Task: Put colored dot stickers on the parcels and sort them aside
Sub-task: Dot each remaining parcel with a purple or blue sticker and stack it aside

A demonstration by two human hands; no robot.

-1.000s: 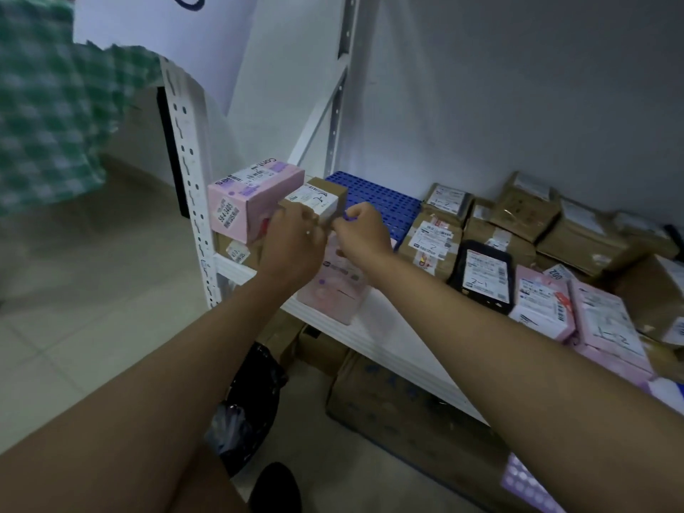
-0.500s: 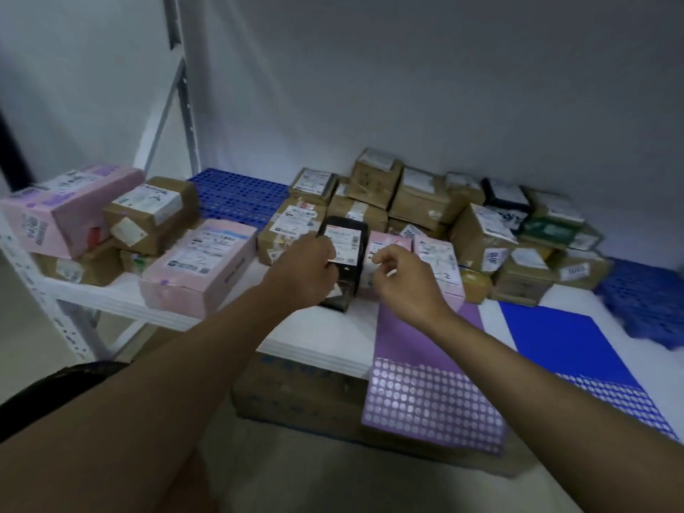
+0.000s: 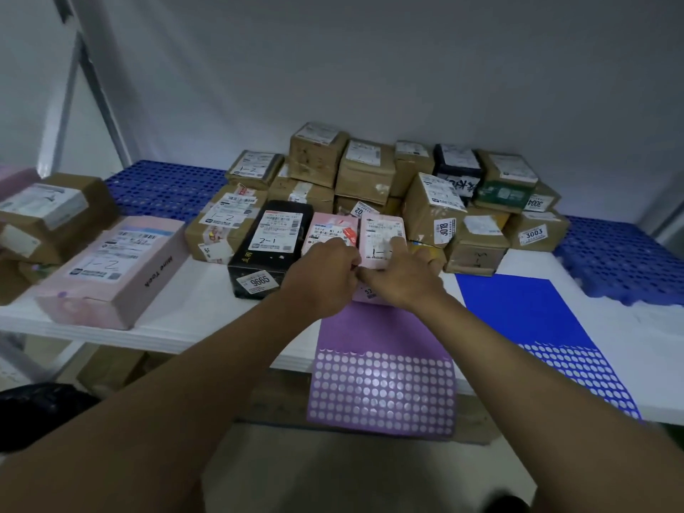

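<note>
Two pink parcels stand side by side mid-shelf, a left one (image 3: 327,225) and a right one (image 3: 381,235) marked "1-". My right hand (image 3: 403,281) grips the right pink parcel from its right side, one finger on its label. Against that parcel's left edge my left hand (image 3: 325,277) has its fingers curled, hiding the lower half of the left one. A purple dot sticker sheet (image 3: 381,386) lies below my hands and hangs over the shelf edge. A blue sticker sheet (image 3: 536,312) is to its right. Brown parcels (image 3: 366,172) are piled behind.
A black parcel (image 3: 270,246) marked "2-1" stands just left of my hands. A large pink parcel (image 3: 114,268) and brown boxes (image 3: 48,212) occupy the left end of the white shelf (image 3: 185,327). Blue perforated mats (image 3: 166,187) (image 3: 622,261) lie at the back. A black bag (image 3: 37,409) sits on the floor.
My view and both hands swung right, away from the parcels at the shelf's left end, to the pink parcels in the middle, where the hands now close on one.
</note>
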